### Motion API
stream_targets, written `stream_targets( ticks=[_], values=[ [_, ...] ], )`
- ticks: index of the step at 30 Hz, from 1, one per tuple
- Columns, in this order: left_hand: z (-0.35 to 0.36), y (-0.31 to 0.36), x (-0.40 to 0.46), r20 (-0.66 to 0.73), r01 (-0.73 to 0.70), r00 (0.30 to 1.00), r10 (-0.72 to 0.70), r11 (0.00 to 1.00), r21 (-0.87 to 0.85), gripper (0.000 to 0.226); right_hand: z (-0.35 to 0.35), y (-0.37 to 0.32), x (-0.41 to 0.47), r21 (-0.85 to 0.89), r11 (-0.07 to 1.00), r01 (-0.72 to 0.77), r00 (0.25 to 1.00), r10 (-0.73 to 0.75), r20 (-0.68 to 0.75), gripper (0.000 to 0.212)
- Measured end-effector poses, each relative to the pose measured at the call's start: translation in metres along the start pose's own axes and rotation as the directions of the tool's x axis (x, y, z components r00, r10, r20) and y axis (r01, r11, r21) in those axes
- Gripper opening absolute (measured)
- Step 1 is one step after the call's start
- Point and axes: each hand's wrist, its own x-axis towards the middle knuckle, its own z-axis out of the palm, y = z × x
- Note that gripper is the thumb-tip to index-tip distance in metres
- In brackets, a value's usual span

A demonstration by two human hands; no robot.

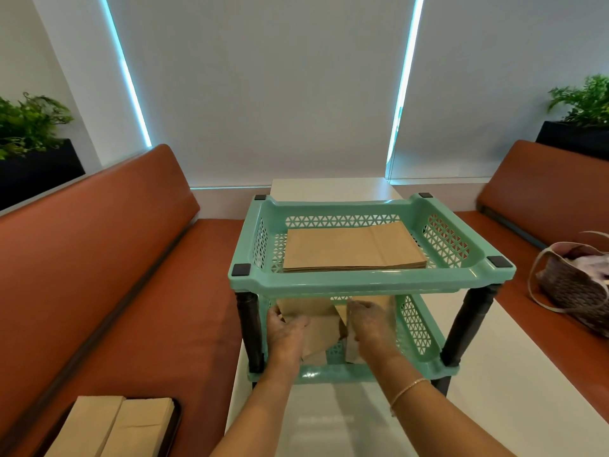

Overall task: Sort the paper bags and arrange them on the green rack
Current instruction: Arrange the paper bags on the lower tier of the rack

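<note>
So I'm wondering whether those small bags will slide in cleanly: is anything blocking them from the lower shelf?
Nothing visible does. The left hand and right hand already hold the small paper bags inside the lower tier, under the top tier, between the black legs.

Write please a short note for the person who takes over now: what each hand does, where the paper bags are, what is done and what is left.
Left hand: holds small paper bags inside the lower tier of the green rack.
Right hand: grips a second bunch of small bags beside them, same tier.
Done: a stack of large bags lies flat in the top tier.
Left: set the small bags down neatly; more bags wait on the dark tray on the left bench.
</note>
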Motion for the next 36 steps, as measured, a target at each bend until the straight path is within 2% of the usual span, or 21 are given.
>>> stream_targets(
  ticks=[2, 5, 9, 11, 14, 17, 19, 24, 26, 29, 32, 36],
  values=[
    [-0.003, 0.0, -0.002, -0.014, -0.055, 0.998, 0.056, 0.998, 0.018, 0.041, -0.007, 0.004, 0.01, -0.298, 0.955, -0.004, 0.997, -0.019, -0.075, 0.038],
    [-0.001, -0.004, -0.002, -0.021, -0.11, 0.994, 0.112, 0.991, 0.082, 0.04, -0.01, 0.017, 0.026, -0.637, 0.767, -0.076, 0.992, -0.005, -0.124, 0.068],
    [0.002, -0.006, -0.004, -0.01, -0.134, 0.99, 0.138, 0.975, 0.177, 0.042, -0.014, 0.017, 0.01, -0.783, 0.615, -0.097, 0.994, 0.013, -0.112, 0.079],
    [0.001, -0.006, -0.003, -0.013, -0.129, 0.991, 0.134, 0.975, 0.182, 0.043, -0.015, 0.014, 0.004, -0.795, 0.592, -0.13, 0.989, 0.022, -0.145, 0.082],
    [-0.001, -0.007, 0.001, -0.027, -0.097, 0.994, 0.102, 0.984, 0.151, 0.043, -0.013, 0.034, 0.037, -0.75, 0.646, -0.145, 0.986, 0.031, -0.165, 0.084],
    [-0.002, -0.008, 0.002, -0.021, -0.1, 0.994, 0.104, 0.985, 0.143, 0.041, -0.016, 0.096, 0.133, -0.703, 0.706, -0.08, 0.996, 0.028, -0.084, 0.093],
    [-0.004, -0.008, 0.002, -0.02, -0.113, 0.993, 0.116, 0.986, 0.121, 0.038, -0.021, 0.108, 0.15, -0.656, 0.752, -0.059, 0.998, 0.034, -0.051, 0.083],
    [-0.006, -0.008, 0.002, -0.036, -0.104, 0.994, 0.107, 0.991, 0.079, 0.034, -0.031, 0.047, 0.076, -0.637, 0.77, 0.023, 0.998, -0.052, -0.027, 0.051],
    [-0.006, -0.009, 0.003, -0.03, -0.1, 0.994, 0.102, 0.993, 0.07, 0.036, -0.034, 0.024, 0.041, -0.599, 0.801, 0.014, 0.998, -0.045, -0.038, 0.041],
    [-0.006, -0.01, 0.004, -0.023, -0.104, 0.994, 0.106, 0.992, 0.069, 0.038, -0.038, 0.006, 0.015, -0.571, 0.821, 0.014, 0.999, -0.034, -0.024, 0.014],
    [-0.006, -0.011, 0.004, -0.028, -0.105, 0.994, 0.107, 0.992, 0.065, 0.038, -0.042, -0.003, 0.009, -0.556, 0.831, 0.01, 0.999, -0.038, -0.039, 0.015],
    [-0.007, -0.01, 0.004, -0.028, -0.112, 0.993, 0.114, 0.992, 0.064, 0.037, -0.05, -0.017, 0.01, -0.632, 0.775, 0.013, 0.997, -0.059, -0.052, 0.034]
  ],
)
